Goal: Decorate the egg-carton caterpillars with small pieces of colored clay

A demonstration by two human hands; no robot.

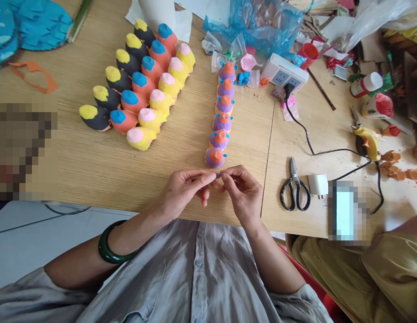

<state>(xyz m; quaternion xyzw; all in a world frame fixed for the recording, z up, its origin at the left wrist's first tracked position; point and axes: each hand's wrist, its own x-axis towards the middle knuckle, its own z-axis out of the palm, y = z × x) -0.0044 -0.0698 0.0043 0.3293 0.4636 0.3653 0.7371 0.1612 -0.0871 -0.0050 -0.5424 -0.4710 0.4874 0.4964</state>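
Observation:
My left hand and my right hand meet fingertip to fingertip at the table's near side. Between their pinched fingers shows a tiny blue piece of clay; the fingers hide part of it. Just beyond them runs a single row of egg-carton cups covered in purple clay, each topped with an orange peak. Small blue knobs stick out at the sides of the cups. The nearest cup shows a knob on its right side only. A blue lump of clay lies beside the row's far end.
Three rows of black, orange and yellow clay-covered cups stand at the left. To the right are black-handled scissors, a white adapter, a power strip with its cord and a yellow glue gun. Another person's sleeve is at lower right.

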